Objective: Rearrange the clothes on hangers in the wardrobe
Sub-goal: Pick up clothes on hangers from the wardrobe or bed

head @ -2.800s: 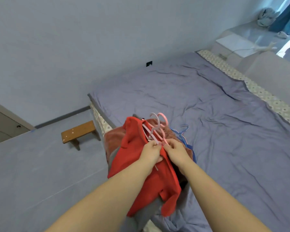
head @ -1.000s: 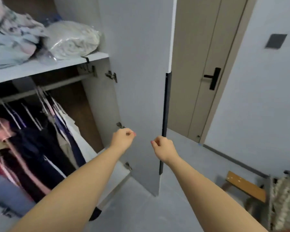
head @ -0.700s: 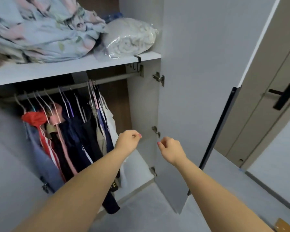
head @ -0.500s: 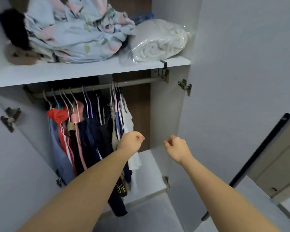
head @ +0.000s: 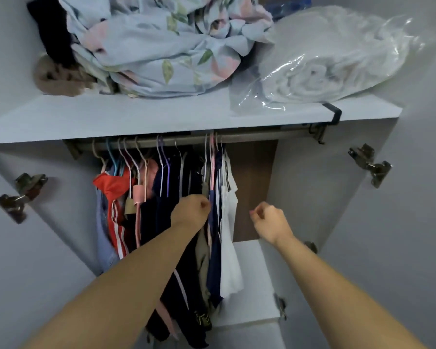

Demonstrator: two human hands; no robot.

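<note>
Fingers (head: 204, 205) curled, empty | left hand (head: 190, 214) near clothes (head: 161, 195) | right hand (head: 269, 221) apart

My left forearm (head: 136, 268) blocks the lower half of the dark clothes (head: 161, 210), and they're packed so tight I can't say where one piece ends and the next starts. My left hand (head: 190, 212) is a fist right in front of them, and I can't tell if the knuckles touch fabric. The rail (head: 249, 137) mostly hides behind the shelf (head: 161, 117) lip. The floral bedding (head: 161, 41) gets chopped by the top edge, with some blue thing (head: 287, 3) buried behind it. The yellow print (head: 202, 318) on one dark piece is too tiny to read.
</note>
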